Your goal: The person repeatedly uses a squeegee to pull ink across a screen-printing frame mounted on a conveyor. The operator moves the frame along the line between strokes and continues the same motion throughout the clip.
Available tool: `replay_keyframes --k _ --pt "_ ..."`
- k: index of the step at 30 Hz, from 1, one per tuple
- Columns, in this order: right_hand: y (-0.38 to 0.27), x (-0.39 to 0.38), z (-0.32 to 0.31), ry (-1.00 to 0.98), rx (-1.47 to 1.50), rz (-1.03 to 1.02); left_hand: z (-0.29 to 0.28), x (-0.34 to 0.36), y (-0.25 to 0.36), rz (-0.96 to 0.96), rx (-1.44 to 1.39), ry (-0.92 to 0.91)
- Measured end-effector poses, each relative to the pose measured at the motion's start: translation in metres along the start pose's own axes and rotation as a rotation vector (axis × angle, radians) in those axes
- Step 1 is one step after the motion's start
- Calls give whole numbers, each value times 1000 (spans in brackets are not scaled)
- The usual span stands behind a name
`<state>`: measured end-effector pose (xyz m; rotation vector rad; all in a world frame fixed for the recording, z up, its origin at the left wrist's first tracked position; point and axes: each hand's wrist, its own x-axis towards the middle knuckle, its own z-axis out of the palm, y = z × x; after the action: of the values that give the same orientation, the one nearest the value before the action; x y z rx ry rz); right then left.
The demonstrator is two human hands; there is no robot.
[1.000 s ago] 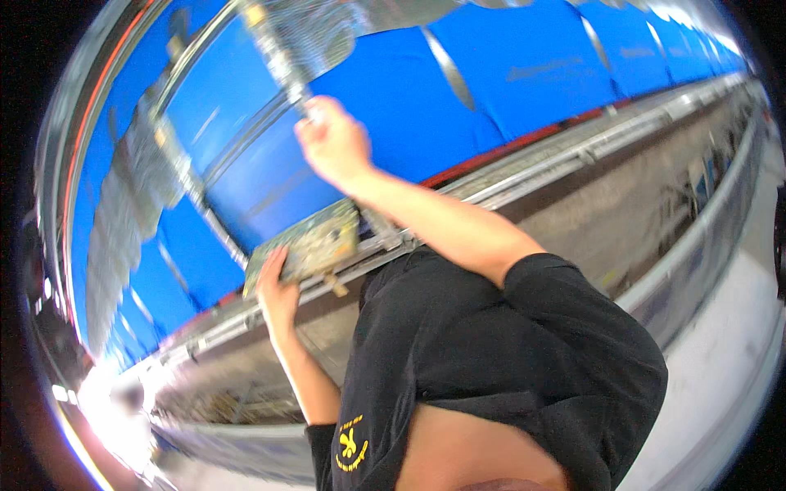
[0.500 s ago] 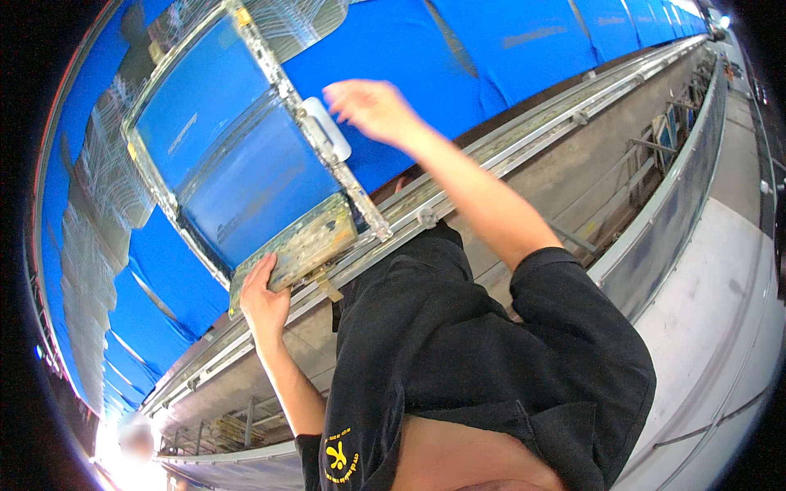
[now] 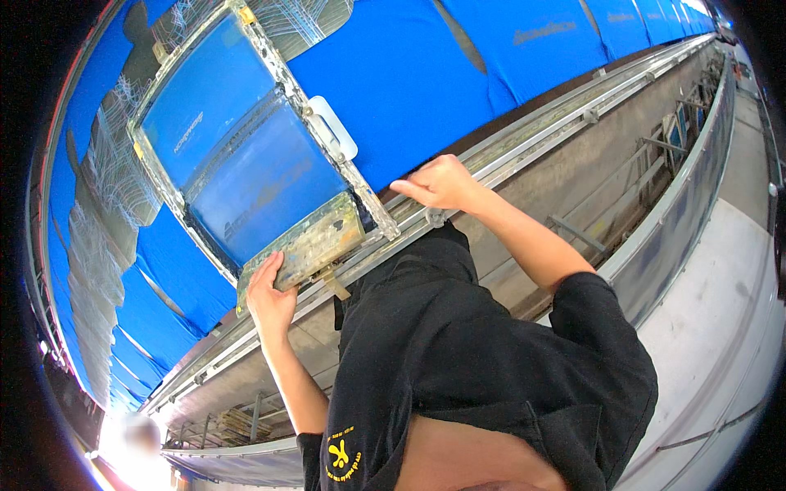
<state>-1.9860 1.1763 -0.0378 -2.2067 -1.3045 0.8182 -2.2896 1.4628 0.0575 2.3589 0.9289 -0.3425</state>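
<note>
Framed screen [image 3: 250,135]: lying aslant in the upper left of my view, on blue cloth [image 3: 426,90] spread along a long bench [image 3: 565,168].
Change on the right: half a second ago I had the right hand [image 3: 438,184] up beside the white handle [image 3: 333,128]; now it is lower, near the screen's lower right corner, with the elbow further out.
Change on the left: hardly any; the left hand [image 3: 272,303] keeps its place on the stained board [image 3: 307,241] across the screen's near end.
Right pose: forearm slanting in from the lower right, fingers curled, thumb stretched leftward; I see nothing in the grasp but cannot tell how tightly they close.
Left pose: forearm rising from lower centre, fingers laid over the board's left end, thumb set apart at its near edge; whether they clamp it I cannot tell.
Cloth lettering: dark print at upper right, more of it faintly through the mesh.
Mesh lettering: small pale print towards its upper left.
Shirt marking: yellow emblem [image 3: 340,454] with curved lettering on black, lower centre.
</note>
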Motion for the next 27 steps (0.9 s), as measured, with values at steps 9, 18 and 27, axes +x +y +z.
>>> replay_keyframes --k 9,18,27 --pt "59 69 -1 590 -63 -3 -3 5 2 -13 25 -35" --pt "46 93 -12 295 -332 74 -7 5 6 -44 9 -45" --pt "5 72 -21 73 -367 57 -5 5 2 -33 -9 -36"
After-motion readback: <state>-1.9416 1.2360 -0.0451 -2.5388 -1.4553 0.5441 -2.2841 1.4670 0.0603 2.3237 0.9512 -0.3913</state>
